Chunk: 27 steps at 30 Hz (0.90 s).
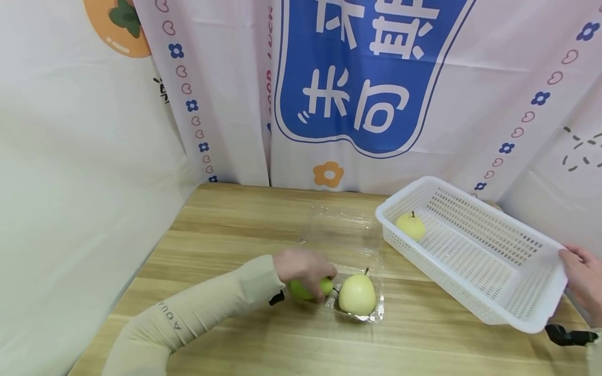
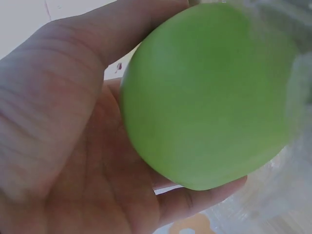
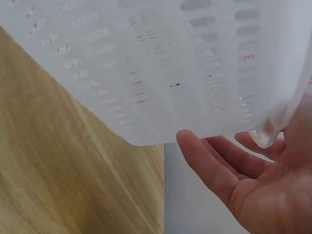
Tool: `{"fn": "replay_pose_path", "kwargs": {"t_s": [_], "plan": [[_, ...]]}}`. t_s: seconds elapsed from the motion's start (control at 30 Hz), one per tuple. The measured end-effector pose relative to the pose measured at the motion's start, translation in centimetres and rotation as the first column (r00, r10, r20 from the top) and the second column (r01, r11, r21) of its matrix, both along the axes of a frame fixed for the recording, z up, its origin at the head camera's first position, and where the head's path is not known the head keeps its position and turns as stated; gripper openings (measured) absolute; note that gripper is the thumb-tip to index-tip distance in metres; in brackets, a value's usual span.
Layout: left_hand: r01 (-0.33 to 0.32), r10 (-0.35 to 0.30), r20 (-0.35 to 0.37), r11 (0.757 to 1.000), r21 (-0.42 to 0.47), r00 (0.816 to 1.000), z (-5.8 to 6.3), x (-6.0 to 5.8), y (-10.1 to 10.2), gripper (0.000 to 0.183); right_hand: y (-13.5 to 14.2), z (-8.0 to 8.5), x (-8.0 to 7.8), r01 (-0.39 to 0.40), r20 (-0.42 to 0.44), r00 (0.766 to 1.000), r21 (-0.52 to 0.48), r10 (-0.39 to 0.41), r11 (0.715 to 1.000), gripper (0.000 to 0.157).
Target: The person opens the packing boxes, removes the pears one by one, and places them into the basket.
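Observation:
My left hand (image 1: 305, 269) grips a smooth, round green fruit (image 2: 209, 97) with a dark stem, over the left part of a clear plastic clamshell box (image 1: 378, 312). In the left wrist view, my thumb and fingers curl around that fruit. A pale yellow pear (image 1: 357, 295) stands upright in the box's right side, beside the hand. My right hand (image 1: 585, 279) holds the right end of a white plastic basket (image 1: 451, 277) by its rim. Inside the basket's far left end sits another yellow pear (image 1: 411, 226).
The clamshell's transparent lid (image 1: 343, 230) lies folded back behind its base. A wood-grain table (image 1: 226, 224) carries everything. Printed white cloth (image 1: 230, 104) hangs behind the table, and more pale cloth (image 1: 84, 183) hangs along its left side.

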<state>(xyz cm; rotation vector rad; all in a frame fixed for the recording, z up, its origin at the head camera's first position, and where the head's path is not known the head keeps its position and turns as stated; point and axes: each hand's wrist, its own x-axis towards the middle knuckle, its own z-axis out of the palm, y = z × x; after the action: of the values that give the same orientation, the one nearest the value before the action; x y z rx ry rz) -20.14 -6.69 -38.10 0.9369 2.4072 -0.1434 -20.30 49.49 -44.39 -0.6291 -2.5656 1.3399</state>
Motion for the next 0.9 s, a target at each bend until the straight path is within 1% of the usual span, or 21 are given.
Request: {"fn": "replay_pose_path", "kwargs": {"t_s": [0.2, 0.37, 0.43, 0.53, 0.67, 0.8, 0.9], "plan": [[0.009, -0.008, -0.034, 1.0, 0.013, 0.999, 0.4, -0.3, -0.3, 0.025, 0.0, 0.1, 0.1, -0.006, 0.006, 1.0, 0.005, 0.006, 1.0, 0.062], [0.008, -0.006, -0.064, 1.0, 0.028, 0.998, 0.7, -0.6, -0.4, 0.023, 0.0, -0.1, 0.1, -0.002, -0.011, 1.0, -0.005, 0.002, 1.0, 0.061], [0.009, -0.006, -0.076, 0.999, 0.041, 0.997, 0.9, -0.8, -0.4, 0.022, 0.1, -0.1, 0.0, -0.001, -0.017, 1.0, -0.005, 0.001, 1.0, 0.06], [0.005, 0.0, -0.074, 0.997, 0.076, 0.997, 1.2, -1.1, -0.3, 0.02, 0.2, -0.2, -0.1, 0.001, -0.021, 1.0, -0.007, -0.002, 1.0, 0.06], [0.009, -0.001, -0.062, 0.992, 0.124, 0.998, 1.8, -1.3, -0.3, 0.018, 0.3, -0.2, -0.1, 0.002, -0.017, 1.0, -0.003, -0.002, 1.0, 0.06], [0.017, -0.007, -0.058, 0.986, 0.164, 0.998, 2.9, -1.7, -0.4, 0.017, 0.1, -0.2, 0.0, 0.002, -0.019, 1.0, -0.006, -0.002, 1.0, 0.059], [0.029, -0.017, -0.067, 0.981, 0.193, 0.998, 3.7, -2.1, -0.4, 0.017, -0.1, 0.0, 0.0, 0.007, -0.001, 1.0, 0.007, -0.007, 1.0, 0.059]]}}
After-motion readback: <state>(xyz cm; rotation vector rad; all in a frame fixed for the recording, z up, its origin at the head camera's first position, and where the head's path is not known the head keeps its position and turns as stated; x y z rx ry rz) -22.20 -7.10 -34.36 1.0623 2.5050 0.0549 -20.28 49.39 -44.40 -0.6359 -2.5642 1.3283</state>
